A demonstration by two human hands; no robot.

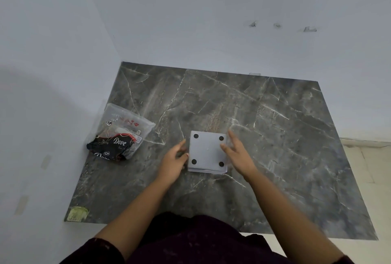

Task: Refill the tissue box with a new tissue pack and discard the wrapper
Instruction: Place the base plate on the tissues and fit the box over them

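Note:
A square white tissue box (pixel 207 151) lies upside down on the dark marble table (pixel 275 136); its flat base with four black round feet faces up. My left hand (pixel 174 161) is at the box's left edge, fingers slightly curled and touching it. My right hand (pixel 234 150) rests spread on the right edge of the base. A clear plastic wrapper (pixel 122 131) with black and red "Dove" print lies crumpled near the table's left edge, apart from both hands. Whether tissues are inside the box is hidden.
White walls close in at the left and the back of the table. A green sticker (pixel 77 213) marks the near left corner. Pale floor tiles (pixel 368 162) show to the right of the table.

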